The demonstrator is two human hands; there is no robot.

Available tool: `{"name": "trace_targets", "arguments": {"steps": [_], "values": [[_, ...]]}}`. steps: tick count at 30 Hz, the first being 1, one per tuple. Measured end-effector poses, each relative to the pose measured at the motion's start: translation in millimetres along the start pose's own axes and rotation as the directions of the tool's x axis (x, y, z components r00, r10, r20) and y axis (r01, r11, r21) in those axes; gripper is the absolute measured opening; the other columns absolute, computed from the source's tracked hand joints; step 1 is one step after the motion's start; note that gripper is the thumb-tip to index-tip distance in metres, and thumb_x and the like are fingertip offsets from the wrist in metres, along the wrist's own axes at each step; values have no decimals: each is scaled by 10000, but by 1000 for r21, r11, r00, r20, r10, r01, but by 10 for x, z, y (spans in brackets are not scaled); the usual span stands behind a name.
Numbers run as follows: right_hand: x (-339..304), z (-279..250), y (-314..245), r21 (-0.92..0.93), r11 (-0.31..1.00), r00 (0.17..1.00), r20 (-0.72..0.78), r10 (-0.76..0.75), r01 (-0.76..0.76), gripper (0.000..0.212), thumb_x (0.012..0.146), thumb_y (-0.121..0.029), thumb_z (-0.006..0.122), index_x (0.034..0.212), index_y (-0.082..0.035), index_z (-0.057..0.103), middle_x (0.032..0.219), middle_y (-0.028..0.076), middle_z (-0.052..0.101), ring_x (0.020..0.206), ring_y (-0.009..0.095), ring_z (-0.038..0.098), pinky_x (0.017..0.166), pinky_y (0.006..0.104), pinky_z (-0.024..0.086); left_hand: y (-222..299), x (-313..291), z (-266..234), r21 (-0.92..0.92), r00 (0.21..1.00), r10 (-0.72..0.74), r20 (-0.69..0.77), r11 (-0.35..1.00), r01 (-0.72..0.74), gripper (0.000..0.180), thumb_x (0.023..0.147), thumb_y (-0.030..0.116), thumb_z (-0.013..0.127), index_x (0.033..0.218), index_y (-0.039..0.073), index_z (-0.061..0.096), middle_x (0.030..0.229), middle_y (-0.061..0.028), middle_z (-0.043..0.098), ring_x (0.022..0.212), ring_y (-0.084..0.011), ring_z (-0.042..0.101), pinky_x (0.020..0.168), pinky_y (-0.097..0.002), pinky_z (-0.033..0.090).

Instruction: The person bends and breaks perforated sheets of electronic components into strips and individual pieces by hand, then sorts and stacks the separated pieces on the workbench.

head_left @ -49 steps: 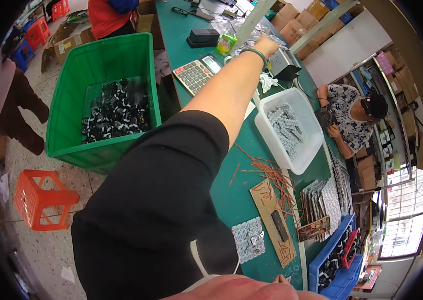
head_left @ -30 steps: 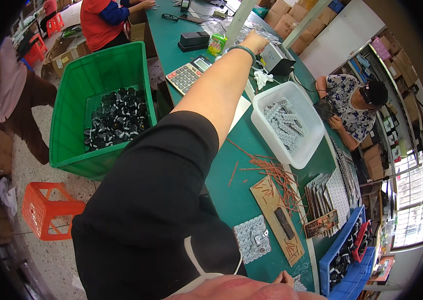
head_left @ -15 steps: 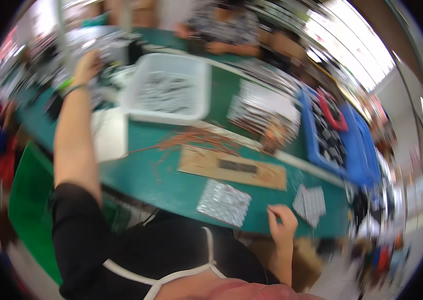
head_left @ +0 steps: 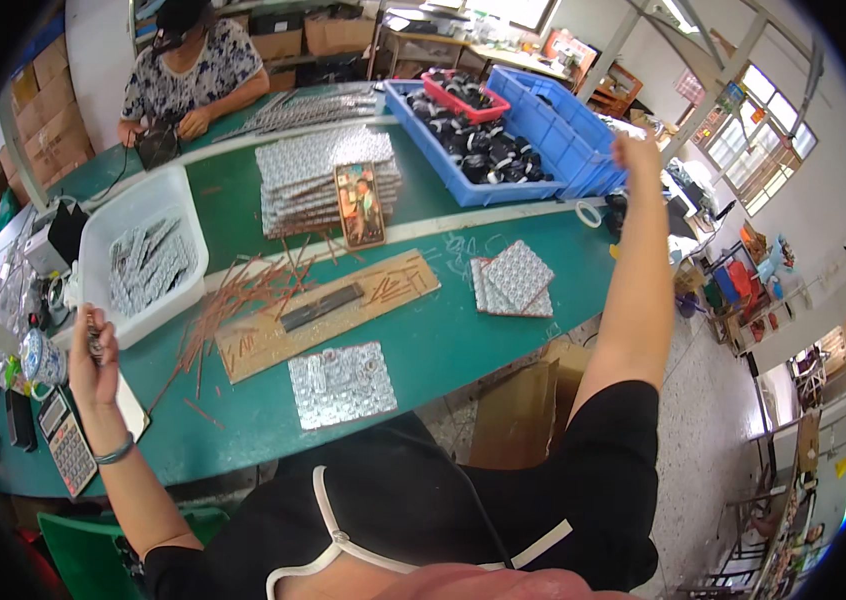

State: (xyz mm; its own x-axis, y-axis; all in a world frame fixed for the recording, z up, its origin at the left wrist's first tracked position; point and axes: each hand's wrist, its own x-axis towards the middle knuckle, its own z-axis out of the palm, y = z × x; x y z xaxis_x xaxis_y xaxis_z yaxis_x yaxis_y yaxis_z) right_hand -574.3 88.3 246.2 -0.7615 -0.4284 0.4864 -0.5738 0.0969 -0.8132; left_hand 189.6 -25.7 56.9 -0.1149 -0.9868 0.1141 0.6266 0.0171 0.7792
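My left hand (head_left: 93,365) is raised at the left, beside the white plastic tub (head_left: 195,215). Its fingers curl round a small dark metallic object (head_left: 95,335), too little of which shows to name. My right hand (head_left: 639,158) is stretched out at the far right, close to the end of the blue crates; its fingers point away and their grip is hidden. In front of me lies a silver studded panel (head_left: 343,386) with a few loose pieces on top. Two similar panels (head_left: 518,278) overlap to its right.
A brown board (head_left: 383,288) carries a dark flat bar (head_left: 323,306), with thin brown strips (head_left: 253,290) alongside. Behind stand stacked silver panels (head_left: 293,165) with a phone (head_left: 359,205) leaning on them. Blue crates (head_left: 463,190), a calculator (head_left: 71,455) and a co-worker (head_left: 193,80) surround the green table.
The view has swung right. My left hand has come back from the far left clutter to beside the tub. My right hand has gone from the table's near edge out to the far right.
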Motion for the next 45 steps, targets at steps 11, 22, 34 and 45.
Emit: {"name": "trace_targets", "arguments": {"steps": [11,22,34,45], "values": [[-2882,561,-76,312,886,466,762,-450,344,210,767,4,695,973,-23,657,898,56,659,770,120,608,681,252,500,-1349,-993,683,-345,873,-488,7,818,460,254,913,130,545,1115,-24,546,862,-93,532,648,-144,477,431,-208,352],[-3976,1229,588,150,884,527,754,-392,442,275,740,-111,734,1007,-107,668,862,48,600,674,184,572,598,293,477,-1747,-1157,1016,-244,773,-561,296,738,629,168,901,135,541,997,-2,553,862,-130,596,668,-159,558,462,-213,375],[-3972,1237,237,419,895,558,784,-272,-152,192,719,24,726,885,-15,637,798,61,618,693,108,571,641,223,448,-1831,-1162,1314,245,802,-569,184,816,523,195,918,174,586,1054,39,623,750,-1,562,619,-51,514,497,-184,390],[-4097,1397,-104,628,776,434,716,-547,-59,322,695,42,733,994,-42,651,811,58,627,720,145,614,635,260,502,-1765,-1122,1464,298,792,-580,191,803,516,159,922,173,583,974,27,614,755,-11,576,608,-63,507,505,-191,389]]}}
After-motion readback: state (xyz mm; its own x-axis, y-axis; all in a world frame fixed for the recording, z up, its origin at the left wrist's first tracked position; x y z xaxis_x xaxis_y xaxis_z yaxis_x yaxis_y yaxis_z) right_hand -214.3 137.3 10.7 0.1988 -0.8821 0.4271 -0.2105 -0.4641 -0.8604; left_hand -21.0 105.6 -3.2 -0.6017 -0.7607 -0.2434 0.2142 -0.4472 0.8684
